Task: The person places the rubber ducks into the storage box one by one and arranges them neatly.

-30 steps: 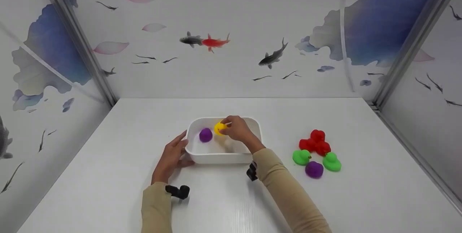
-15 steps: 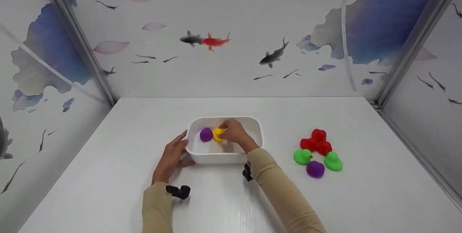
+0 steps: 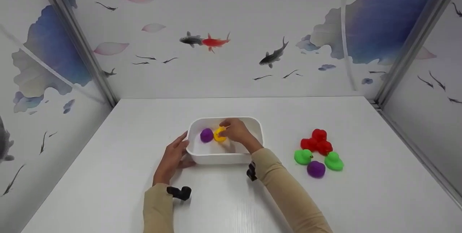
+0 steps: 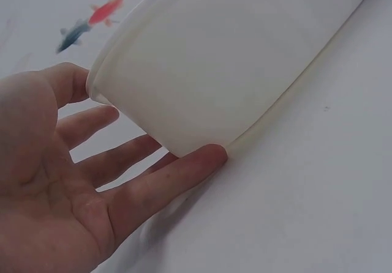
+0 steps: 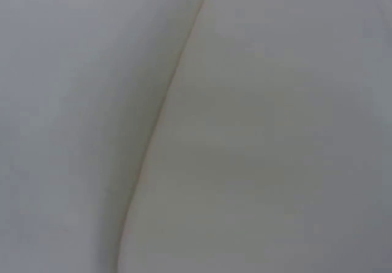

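Lowered a little since a second ago, the right hand point(image 3: 235, 132) now sits deeper in the white tub point(image 3: 223, 158), fingers pinching the yellow duck point(image 3: 218, 134) just beside the purple toy point(image 3: 206, 135); the left hand point(image 3: 172, 158) lies spread against the tub's left wall, fingers straight; red, green and purple toys point(image 3: 319, 150) cluster well apart on the table point(image 3: 108, 175).

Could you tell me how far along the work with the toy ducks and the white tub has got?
Done: one purple duck lies in the white tub. In hand: the right hand holds a yellow duck inside the tub, while the left hand rests open against its corner. Left: the red ducks, two green ducks and another purple one sit on the table.
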`<act>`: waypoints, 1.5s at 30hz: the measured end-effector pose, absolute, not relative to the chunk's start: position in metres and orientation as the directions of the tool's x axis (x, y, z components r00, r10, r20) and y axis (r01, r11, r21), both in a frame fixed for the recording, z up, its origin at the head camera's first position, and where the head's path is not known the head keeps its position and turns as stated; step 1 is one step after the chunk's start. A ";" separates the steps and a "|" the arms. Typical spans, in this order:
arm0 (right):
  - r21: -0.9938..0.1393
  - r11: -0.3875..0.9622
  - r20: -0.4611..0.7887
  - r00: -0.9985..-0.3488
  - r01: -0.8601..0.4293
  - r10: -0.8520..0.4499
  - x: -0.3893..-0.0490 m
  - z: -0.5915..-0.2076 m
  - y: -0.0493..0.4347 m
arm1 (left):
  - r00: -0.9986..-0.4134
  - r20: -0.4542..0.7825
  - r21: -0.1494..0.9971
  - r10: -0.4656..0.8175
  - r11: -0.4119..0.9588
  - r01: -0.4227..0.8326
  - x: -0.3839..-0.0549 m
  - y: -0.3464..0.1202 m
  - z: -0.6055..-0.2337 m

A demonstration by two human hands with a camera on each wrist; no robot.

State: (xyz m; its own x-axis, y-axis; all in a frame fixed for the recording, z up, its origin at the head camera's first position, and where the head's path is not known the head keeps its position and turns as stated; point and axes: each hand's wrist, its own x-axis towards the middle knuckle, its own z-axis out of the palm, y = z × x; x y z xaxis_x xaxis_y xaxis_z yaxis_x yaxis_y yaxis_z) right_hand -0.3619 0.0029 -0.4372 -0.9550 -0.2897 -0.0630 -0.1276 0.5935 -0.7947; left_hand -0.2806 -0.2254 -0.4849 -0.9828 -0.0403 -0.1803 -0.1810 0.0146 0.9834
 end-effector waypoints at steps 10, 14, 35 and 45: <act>-0.818 0.519 0.058 -0.933 -0.248 -0.355 -0.335 -0.404 0.048 | -0.982 -0.189 0.981 -0.019 0.050 -0.190 -0.282 -0.223 -0.483; -0.833 0.465 0.119 -0.919 -0.298 -0.376 -0.320 -0.393 0.066 | -0.980 -0.196 0.978 -0.019 0.062 -0.197 -0.281 -0.225 -0.482; -0.821 0.442 0.308 -0.933 -0.361 -0.188 -0.293 -0.364 0.185 | -0.980 -0.196 0.979 -0.019 0.049 -0.196 -0.281 -0.222 -0.481; -0.799 0.510 0.268 -0.947 -0.320 -0.174 -0.295 -0.360 0.227 | -0.980 -0.197 0.977 -0.035 0.071 -0.199 -0.279 -0.222 -0.480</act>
State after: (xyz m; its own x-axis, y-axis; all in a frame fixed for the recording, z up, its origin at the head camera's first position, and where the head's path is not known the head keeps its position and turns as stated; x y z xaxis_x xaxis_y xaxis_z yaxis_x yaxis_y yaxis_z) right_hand -0.2952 0.2274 -0.3603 -0.9474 -0.1742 0.2684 -0.3199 0.5099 -0.7985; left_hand -0.2791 -0.2222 -0.4797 -0.9798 -0.0354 -0.1969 -0.1990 0.0709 0.9774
